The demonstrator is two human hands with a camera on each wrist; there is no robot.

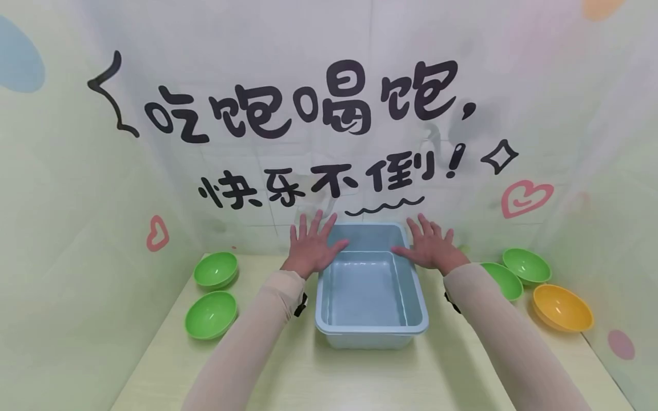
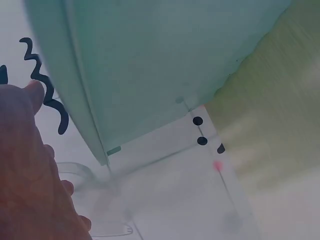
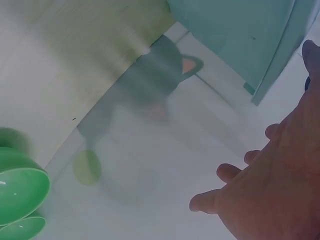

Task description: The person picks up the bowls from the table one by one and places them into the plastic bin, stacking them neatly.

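Note:
A light blue rectangular basin (image 1: 371, 330) stands on the table, with nothing inside it. My left hand (image 1: 311, 249) is spread over its far left rim, fingers straight and thumb reaching inward above the basin. Mirroring it, my right hand (image 1: 430, 246) spreads above the far right rim with its thumb pointing inward. Neither hand grips anything; whether they touch the rim I cannot tell. In the left wrist view the hand (image 2: 37, 170) is beside the basin's outer wall (image 2: 165, 60). The right wrist view shows the hand (image 3: 280, 170) with fingers apart near the basin's edge (image 3: 280, 65).
Two green bowls (image 1: 216, 270) sit at the table's left side. On the right are two more green bowls (image 1: 526, 266), one partly behind my right sleeve, and an orange bowl (image 1: 563, 308) at the edge. A printed wall covering (image 1: 329, 34) rises behind and on both sides.

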